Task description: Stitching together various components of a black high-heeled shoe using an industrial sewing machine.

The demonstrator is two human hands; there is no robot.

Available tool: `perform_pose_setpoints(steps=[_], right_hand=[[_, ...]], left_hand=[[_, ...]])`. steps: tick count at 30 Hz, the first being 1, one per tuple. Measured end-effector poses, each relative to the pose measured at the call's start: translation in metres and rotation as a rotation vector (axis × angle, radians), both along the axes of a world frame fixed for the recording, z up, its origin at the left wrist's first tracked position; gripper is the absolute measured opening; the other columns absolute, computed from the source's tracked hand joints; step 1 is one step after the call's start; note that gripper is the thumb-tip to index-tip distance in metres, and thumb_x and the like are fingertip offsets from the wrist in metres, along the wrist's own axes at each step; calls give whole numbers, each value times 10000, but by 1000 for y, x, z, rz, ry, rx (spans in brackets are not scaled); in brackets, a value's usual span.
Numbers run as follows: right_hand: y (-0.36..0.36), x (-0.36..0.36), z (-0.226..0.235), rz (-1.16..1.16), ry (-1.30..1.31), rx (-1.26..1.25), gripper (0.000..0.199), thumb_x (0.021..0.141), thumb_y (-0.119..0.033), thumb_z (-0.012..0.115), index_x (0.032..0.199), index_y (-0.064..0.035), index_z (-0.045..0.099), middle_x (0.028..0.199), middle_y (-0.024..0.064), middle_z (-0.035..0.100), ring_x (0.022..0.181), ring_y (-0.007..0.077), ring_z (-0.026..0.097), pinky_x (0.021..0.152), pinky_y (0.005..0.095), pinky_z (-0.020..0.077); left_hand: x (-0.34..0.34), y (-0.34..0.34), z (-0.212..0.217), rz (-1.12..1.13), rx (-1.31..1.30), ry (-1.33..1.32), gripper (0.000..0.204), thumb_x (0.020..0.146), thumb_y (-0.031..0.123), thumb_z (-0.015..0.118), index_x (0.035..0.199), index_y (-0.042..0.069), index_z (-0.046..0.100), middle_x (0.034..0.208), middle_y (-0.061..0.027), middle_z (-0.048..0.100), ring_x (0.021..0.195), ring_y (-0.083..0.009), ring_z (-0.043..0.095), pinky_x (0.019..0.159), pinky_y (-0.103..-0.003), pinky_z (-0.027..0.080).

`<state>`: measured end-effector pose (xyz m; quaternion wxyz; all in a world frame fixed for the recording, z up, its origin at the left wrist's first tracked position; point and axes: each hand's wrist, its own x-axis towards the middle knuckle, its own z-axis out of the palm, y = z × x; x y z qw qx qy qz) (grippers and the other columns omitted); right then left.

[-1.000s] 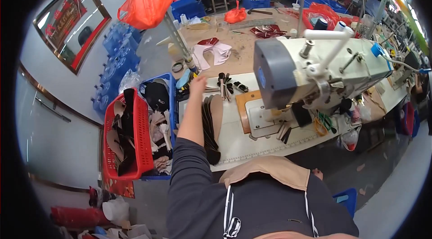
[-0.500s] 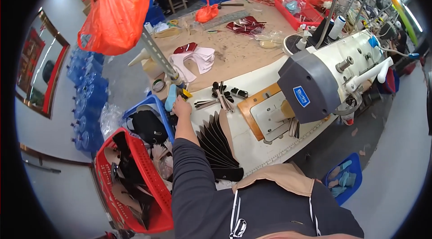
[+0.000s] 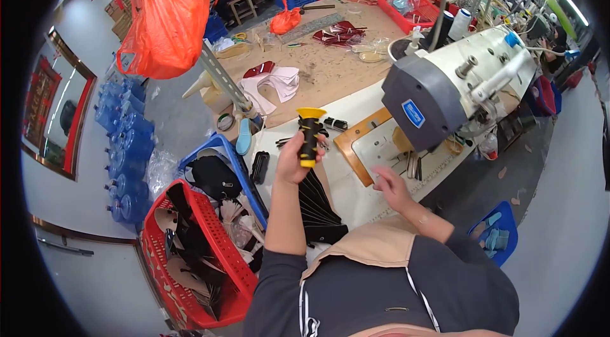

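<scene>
My left hand [image 3: 291, 160] is raised over the white sewing table [image 3: 346, 194] and grips a black tool with yellow ends [image 3: 309, 136], held upright. Below it lies a fanned stack of black leather pieces [image 3: 318, 207]. My right hand [image 3: 392, 187] hovers with fingers apart over the table near the wooden inset plate [image 3: 356, 146], holding nothing. The grey-and-white sewing machine [image 3: 445, 89] stands just right of both hands.
A red basket [image 3: 210, 254] and a blue basket [image 3: 219, 165] with black pieces stand at my left. An orange plastic bag [image 3: 162, 16] hangs above a metal post. Behind is a brown worktable [image 3: 318, 67] with cut pieces, and blue water bottles [image 3: 124, 146] line the wall.
My left hand has lifted from the far table edge and now holds the black-and-yellow tool up. My right hand has come into view over the table. The view has swung right.
</scene>
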<state>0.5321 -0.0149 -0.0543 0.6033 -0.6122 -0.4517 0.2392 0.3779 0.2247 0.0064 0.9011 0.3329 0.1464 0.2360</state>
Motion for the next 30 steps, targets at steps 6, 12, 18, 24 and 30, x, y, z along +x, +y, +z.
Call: perform_pose_setpoints(steps=[6,12,18,24,30], right_hand=[[78,-46,87,235,576,4,434,997,-270,391,1399,-109,357,875,38,590,612,63,517,482,193,385],[49,-54,75,529,429,-209,231,962,-245,487,928,-60,621,587,-62,463,482,23,376,449,193,298],[44,-37,96,358,149,28,227,944,-215,526,830,-45,624,617,-72,469,557,27,362,508,205,306],[56,-18,27,14,174,-68,238,926,-222,541,791,-33,591,635,-43,520,564,38,416,533,216,366],[-5,-24,35,142,384,-120,223,936,-227,532,814,-47,577,585,-63,442,510,31,360,473,201,300]], left_hand=[[-36,-73,16,-17,-31,-25,454,987,368,373,1252,4,421,1066,-152,596,710,-213,618,597,-300,535],[-78,-89,17,83,88,105,376,967,301,457,1203,8,465,986,-132,625,680,-174,625,590,-270,532],[-109,-106,14,-106,985,703,497,751,125,735,1207,16,568,926,-58,649,785,-80,569,674,-219,466],[-131,-110,9,124,202,178,377,864,148,593,1215,22,535,960,-86,644,714,-109,562,586,-243,461],[-115,-104,-16,572,963,765,503,756,83,719,1230,64,553,990,-84,638,821,-200,616,733,-294,498]])
